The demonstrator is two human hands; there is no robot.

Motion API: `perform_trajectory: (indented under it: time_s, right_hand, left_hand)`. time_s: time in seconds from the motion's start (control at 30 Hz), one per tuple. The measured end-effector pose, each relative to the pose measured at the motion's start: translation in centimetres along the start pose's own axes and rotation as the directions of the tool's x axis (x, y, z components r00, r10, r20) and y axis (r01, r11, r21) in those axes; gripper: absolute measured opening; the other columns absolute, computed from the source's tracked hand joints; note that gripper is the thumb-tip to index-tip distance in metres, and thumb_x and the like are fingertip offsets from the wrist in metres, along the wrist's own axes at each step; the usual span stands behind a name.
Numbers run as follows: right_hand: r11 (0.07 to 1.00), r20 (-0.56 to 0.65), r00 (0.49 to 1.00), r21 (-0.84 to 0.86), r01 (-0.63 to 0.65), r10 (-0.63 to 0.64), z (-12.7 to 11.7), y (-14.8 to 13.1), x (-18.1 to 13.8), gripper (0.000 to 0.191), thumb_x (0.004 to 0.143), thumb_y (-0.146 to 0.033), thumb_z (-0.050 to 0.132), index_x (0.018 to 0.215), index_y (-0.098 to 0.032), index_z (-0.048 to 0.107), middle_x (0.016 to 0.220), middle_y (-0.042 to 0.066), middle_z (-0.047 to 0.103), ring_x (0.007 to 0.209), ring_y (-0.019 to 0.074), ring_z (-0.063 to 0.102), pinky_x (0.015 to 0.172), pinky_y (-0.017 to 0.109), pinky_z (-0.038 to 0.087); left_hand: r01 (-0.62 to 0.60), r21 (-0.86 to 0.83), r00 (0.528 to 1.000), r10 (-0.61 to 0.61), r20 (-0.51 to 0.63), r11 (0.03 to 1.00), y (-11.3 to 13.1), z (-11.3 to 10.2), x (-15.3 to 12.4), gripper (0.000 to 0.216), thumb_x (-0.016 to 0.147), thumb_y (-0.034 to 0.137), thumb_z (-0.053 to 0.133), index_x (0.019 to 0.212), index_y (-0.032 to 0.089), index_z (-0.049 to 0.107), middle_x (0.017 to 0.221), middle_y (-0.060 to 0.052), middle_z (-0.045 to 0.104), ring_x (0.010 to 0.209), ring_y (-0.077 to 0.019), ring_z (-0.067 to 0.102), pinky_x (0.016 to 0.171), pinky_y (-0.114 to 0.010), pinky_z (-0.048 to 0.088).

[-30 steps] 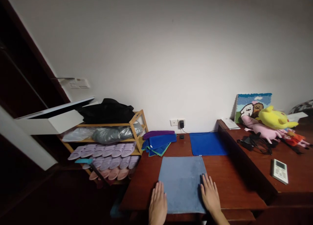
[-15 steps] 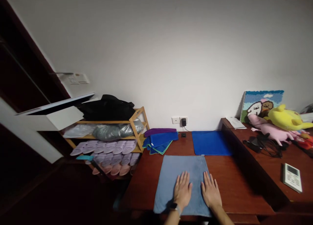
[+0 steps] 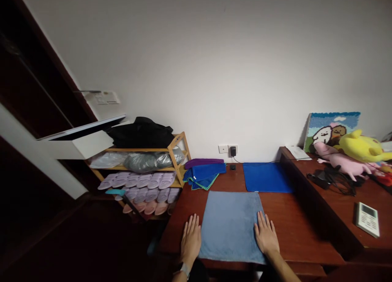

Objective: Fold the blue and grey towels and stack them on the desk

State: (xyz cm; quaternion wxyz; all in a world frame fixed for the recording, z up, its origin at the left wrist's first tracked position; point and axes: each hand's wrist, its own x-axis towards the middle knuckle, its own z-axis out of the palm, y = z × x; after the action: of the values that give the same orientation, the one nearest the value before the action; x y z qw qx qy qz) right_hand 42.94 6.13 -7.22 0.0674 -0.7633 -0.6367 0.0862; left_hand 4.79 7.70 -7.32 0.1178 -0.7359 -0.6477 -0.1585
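A light blue towel (image 3: 230,225) lies spread flat on the dark red wooden table (image 3: 290,229) in front of me. My left hand (image 3: 190,240) rests flat at the towel's left edge, fingers stretched out. My right hand (image 3: 266,236) lies flat on the towel's right edge, fingers apart. Neither hand holds anything. A watch sits on my left wrist.
A bright blue cloth (image 3: 266,177) lies flat behind the towel. A stack of folded purple and blue towels (image 3: 203,172) sits at the back left. A shoe rack (image 3: 143,176) with slippers stands left. Plush toys (image 3: 352,153), cables and a remote (image 3: 367,219) occupy the raised desk at right.
My left hand slid from the towel's middle out to its left edge. The right hand stayed at the right edge. The view shifted slightly.
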Motion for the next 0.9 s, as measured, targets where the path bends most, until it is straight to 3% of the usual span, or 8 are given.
perform_trajectory:
  time_s: [0.1,0.23,0.33,0.4,0.53,0.67,0.8,0.9]
  right_hand:
    - [1.0,-0.001,1.0,-0.008,0.001,-0.001,0.2,0.1,0.1,0.069,0.1,-0.047,0.015,0.162,-0.016,0.02,0.17,0.001,0.018,0.157,0.0243,0.013,0.127,0.046,0.009]
    - [1.0,0.007,1.0,-0.017,0.003,-0.003,-0.2,0.0,-0.1,0.069,0.1,-0.046,0.014,0.162,-0.016,0.018,0.17,0.0,0.016,0.157,0.0244,0.012,0.127,0.046,0.011]
    - [1.0,0.007,1.0,-0.017,0.011,-0.011,-0.6,-0.1,-0.2,0.069,0.101,-0.047,0.013,0.162,-0.016,0.018,0.169,-0.001,0.015,0.157,0.0238,0.011,0.127,0.044,0.01]
    - [1.0,0.003,1.0,-0.002,0.013,-0.013,-0.8,-0.2,-0.2,0.07,0.101,-0.049,0.013,0.162,-0.016,0.02,0.169,-0.001,0.017,0.157,0.024,0.012,0.128,0.044,0.01]
    - [1.0,0.006,1.0,0.009,0.004,-0.004,-1.0,-0.2,-0.2,0.07,0.1,-0.048,0.015,0.162,-0.016,0.021,0.169,0.0,0.018,0.157,0.0246,0.012,0.127,0.045,0.011]
    - [1.0,0.027,1.0,-0.015,-0.003,0.004,-1.3,-0.4,-0.3,0.069,0.1,-0.047,0.014,0.162,-0.016,0.019,0.169,-0.002,0.015,0.157,0.0237,0.011,0.128,0.045,0.009]
    - [1.0,0.033,0.999,-0.031,-0.001,0.002,-1.4,-0.5,-0.4,0.07,0.1,-0.048,0.012,0.162,-0.015,0.018,0.169,-0.002,0.014,0.157,0.0241,0.01,0.128,0.044,0.009]
    - [1.0,0.025,1.0,-0.025,-0.002,0.003,-1.2,-0.5,-0.3,0.07,0.1,-0.048,0.013,0.162,-0.015,0.019,0.169,-0.001,0.015,0.157,0.0245,0.011,0.128,0.045,0.009]
  left_hand:
    - [-0.032,-0.064,0.999,0.03,-0.036,0.997,3.9,-1.1,-0.2,0.053,0.104,0.027,0.029,0.155,0.021,0.042,0.159,-0.006,0.046,0.149,-0.0228,0.039,0.123,-0.046,0.035]
    - [-0.273,-0.188,0.957,0.286,0.044,0.944,11.2,-2.4,0.4,0.053,0.106,0.036,0.031,0.159,0.027,0.033,0.164,0.0,0.037,0.151,-0.0203,0.034,0.124,-0.043,0.034]
    - [-0.303,-0.201,0.936,0.331,0.119,0.931,13.5,-2.1,0.4,0.056,0.107,0.042,0.03,0.161,0.029,0.027,0.165,-0.001,0.034,0.152,-0.0213,0.032,0.125,-0.046,0.032]
    - [-0.244,-0.168,0.951,0.27,0.153,0.955,12.3,-1.4,-0.1,0.057,0.107,0.046,0.029,0.161,0.028,0.027,0.165,-0.002,0.034,0.152,-0.0227,0.033,0.124,-0.047,0.032]
    - [-0.13,-0.079,0.977,0.141,0.162,0.988,6.4,-0.2,-1.6,0.061,0.105,0.051,0.031,0.161,0.028,0.025,0.166,-0.002,0.031,0.152,-0.0244,0.032,0.124,-0.048,0.032]
    - [-0.062,-0.001,0.987,0.062,0.15,0.998,1.9,0.0,-3.2,0.058,0.106,0.045,0.028,0.161,0.028,0.024,0.164,-0.002,0.035,0.151,-0.0234,0.035,0.123,-0.048,0.032]
    - [-0.096,0.02,0.987,0.093,0.134,0.995,-0.3,-0.2,-4.0,0.055,0.105,0.039,0.029,0.16,0.03,0.028,0.162,0.001,0.039,0.15,-0.0229,0.037,0.123,-0.049,0.033]
    - [-0.094,0.018,0.992,0.092,0.089,0.995,0.0,-1.2,-3.3,0.055,0.105,0.037,0.03,0.159,0.028,0.03,0.161,0.0,0.041,0.149,-0.0227,0.038,0.123,-0.048,0.033]
